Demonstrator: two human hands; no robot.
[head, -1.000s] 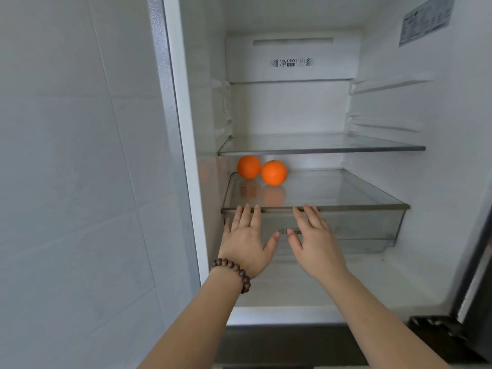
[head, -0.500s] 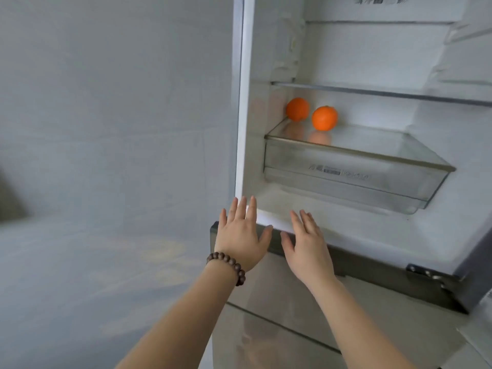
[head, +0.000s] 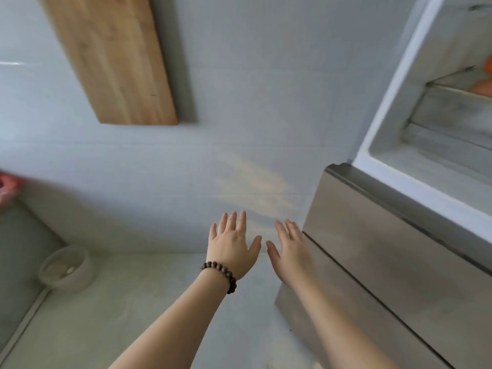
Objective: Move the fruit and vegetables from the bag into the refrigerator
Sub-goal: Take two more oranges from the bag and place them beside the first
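Observation:
My left hand, with a brown bead bracelet on its wrist, and my right hand are both held out flat with fingers apart and hold nothing. They hover in front of the white tiled wall, just left of the refrigerator. The refrigerator's upper compartment stands open at the top right, with a clear drawer inside. A sliver of an orange shows at the right edge above that drawer. A blurred bit of a pink bag is at the far left edge.
A wooden board hangs on the wall at the upper left. A white bowl sits on the floor in the corner at the lower left. The refrigerator's steel lower drawers fill the right side.
The view has swung left and down, away from the open refrigerator toward the wall and floor. Both hands came away from the drawer front and stay open and empty.

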